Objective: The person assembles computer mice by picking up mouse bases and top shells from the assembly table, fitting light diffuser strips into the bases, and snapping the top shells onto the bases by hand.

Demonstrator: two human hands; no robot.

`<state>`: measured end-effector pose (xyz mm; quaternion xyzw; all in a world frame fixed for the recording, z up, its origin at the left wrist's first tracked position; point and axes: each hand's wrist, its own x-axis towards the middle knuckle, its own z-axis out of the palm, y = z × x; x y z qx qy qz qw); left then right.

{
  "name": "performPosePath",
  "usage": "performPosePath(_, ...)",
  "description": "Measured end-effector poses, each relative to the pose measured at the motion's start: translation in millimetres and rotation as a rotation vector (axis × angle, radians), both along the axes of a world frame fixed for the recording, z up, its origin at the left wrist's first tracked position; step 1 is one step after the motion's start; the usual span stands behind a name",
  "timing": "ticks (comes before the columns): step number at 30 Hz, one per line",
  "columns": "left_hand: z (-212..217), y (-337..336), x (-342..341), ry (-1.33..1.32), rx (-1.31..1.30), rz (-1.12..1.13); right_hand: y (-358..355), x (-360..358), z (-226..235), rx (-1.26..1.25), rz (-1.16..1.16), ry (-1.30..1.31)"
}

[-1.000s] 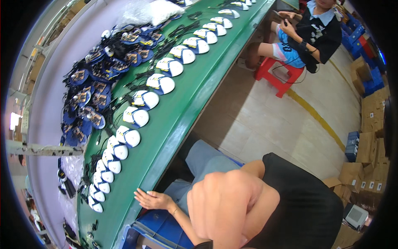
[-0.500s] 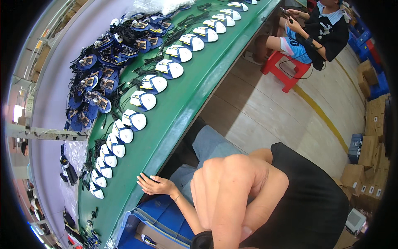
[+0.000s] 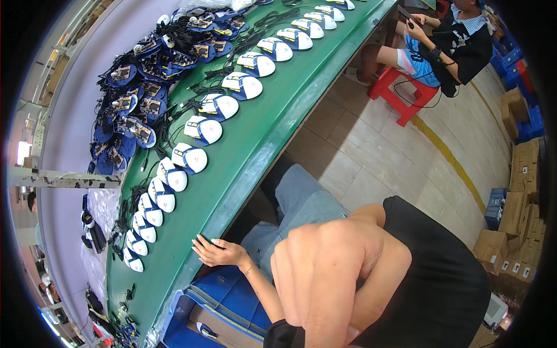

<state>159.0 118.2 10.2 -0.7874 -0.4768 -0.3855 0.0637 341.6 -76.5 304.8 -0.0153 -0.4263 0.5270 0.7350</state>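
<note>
My left hand (image 3: 220, 253) rests at the front edge of the green bench (image 3: 232, 180), fingers loosely stretched and apart. A thin dark strip shows between its thumb and fingers; whether it is a thing or shadow I cannot tell. Large and close to the camera, my right hand (image 3: 339, 272) is raised with its fingers curled closed; whatever they may hold is hidden. Beyond the left hand a curved row of white-and-blue computer mice (image 3: 189, 158) lies along the bench, their black cables (image 3: 191, 87) trailing to the far side.
Opened blue mouse bases with circuit boards (image 3: 139, 130) are heaped at the back left. Below the bench edge stands a blue bin (image 3: 232, 296) with cardboard and a mouse inside. At upper right a person sits on a red stool (image 3: 400, 95); cardboard boxes (image 3: 493, 249) stack at the right.
The view has shifted slightly, so the mice and bench sit a little differently in the picture. My right hand appears slightly farther right, still curled; my left hand stays at the bench edge.
</note>
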Motion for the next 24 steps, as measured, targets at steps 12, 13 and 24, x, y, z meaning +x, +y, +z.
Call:
performPosePath(12, -1.9, -1.5, 3.5, -0.007, 0.004, -0.003, 5.7, 9.6, -10.4, 0.073, -0.064, -0.091)
performPosePath(13, -2.4, -1.7, 4.0, 0.0, 0.009, -0.004, 9.8, 7.1, -13.6, 0.073, -0.066, -0.095)
performPosePath(24, 0.5, -2.9, 9.0, 0.025, -0.003, -0.024, 11.7, 21.1, -69.5, -0.293, -0.219, 0.022)
